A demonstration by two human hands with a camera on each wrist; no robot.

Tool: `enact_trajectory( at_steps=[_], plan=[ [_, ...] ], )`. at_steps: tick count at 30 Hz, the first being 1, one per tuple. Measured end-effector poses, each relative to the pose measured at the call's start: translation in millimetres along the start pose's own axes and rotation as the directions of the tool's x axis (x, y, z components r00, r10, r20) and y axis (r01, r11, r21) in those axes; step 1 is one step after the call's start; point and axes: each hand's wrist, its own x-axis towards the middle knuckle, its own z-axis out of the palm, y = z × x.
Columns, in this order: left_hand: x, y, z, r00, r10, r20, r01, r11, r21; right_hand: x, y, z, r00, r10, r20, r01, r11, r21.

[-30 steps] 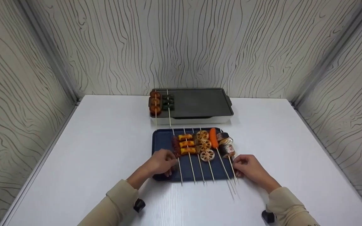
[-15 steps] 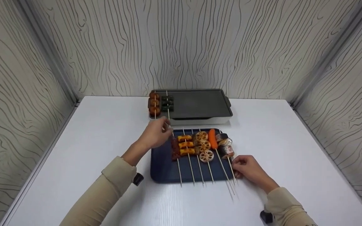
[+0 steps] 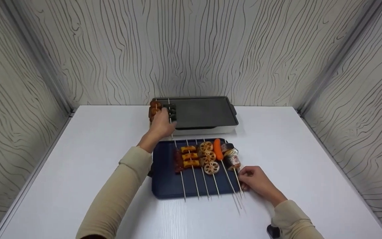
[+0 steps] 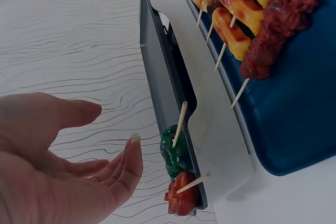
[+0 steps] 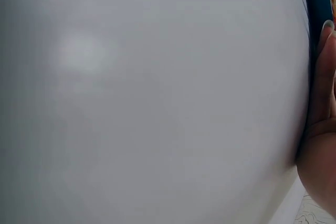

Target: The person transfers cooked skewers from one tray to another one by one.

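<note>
My left hand [image 3: 161, 125] is over the left end of the dark griddle [image 3: 201, 111]. The left wrist view shows its thumb and fingers [image 4: 126, 169] apart with nothing between them, beside a green pepper-like skewer [image 4: 174, 153] and a browned orange-red skewer [image 4: 184, 195]. My right hand [image 3: 259, 183] holds the right edge of the blue tray [image 3: 164, 184], beside the skewer sticks; its fingers are partly cut off in the right wrist view. On the tray lie a dark red meat skewer [image 3: 178, 162], a yellow skewer [image 3: 191, 156], lotus root slices [image 3: 210, 157] and an orange sausage [image 3: 218, 149].
A skewer of silver-skinned chunks [image 3: 232, 157] lies at the tray's right side, and a brownish skewer is partly hidden by the lotus root. Several sticks overhang the tray's front edge. The white table [image 3: 95, 149] meets patterned walls [image 3: 191, 49] behind and at both sides.
My left hand has left the tray's left side and moved forward to the griddle's left end. My right hand stays at the tray's right edge. The head view has shifted slightly.
</note>
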Motion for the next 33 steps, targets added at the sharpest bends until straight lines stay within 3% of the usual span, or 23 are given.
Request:
enact_trajectory(
  at_steps=[6,14,18,23,28,33],
  plan=[
    [21.2,3.2,7.4,0.995,-0.099,0.023,0.098,0.995,0.025,-1.2,-2.3,1.4,1.000,0.001,-0.011,-0.002,1.000,-0.014],
    [46.8,-0.9,25.4,0.979,-0.194,-0.055,0.199,0.976,0.091,-2.9,-4.2,2.1,0.999,0.026,-0.023,-0.027,0.999,-0.023],
    [51.6,-7.0,32.2,0.972,-0.212,-0.097,0.222,0.968,0.116,-2.6,-4.0,3.0,1.000,0.018,-0.020,-0.018,1.000,-0.020],
    [54.5,-11.3,36.6,0.968,-0.226,-0.109,0.236,0.967,0.091,-2.6,-3.4,3.1,1.000,0.021,-0.020,-0.021,1.000,-0.005],
    [57.6,-16.1,35.3,0.964,-0.245,-0.100,0.248,0.968,0.021,-1.8,-2.8,3.6,0.999,0.027,-0.025,-0.027,1.000,0.001],
    [60.3,-20.1,30.7,0.966,-0.255,-0.044,0.255,0.967,-0.016,-1.7,-2.2,3.9,0.999,0.026,-0.026,-0.026,1.000,-0.006]
  ],
)
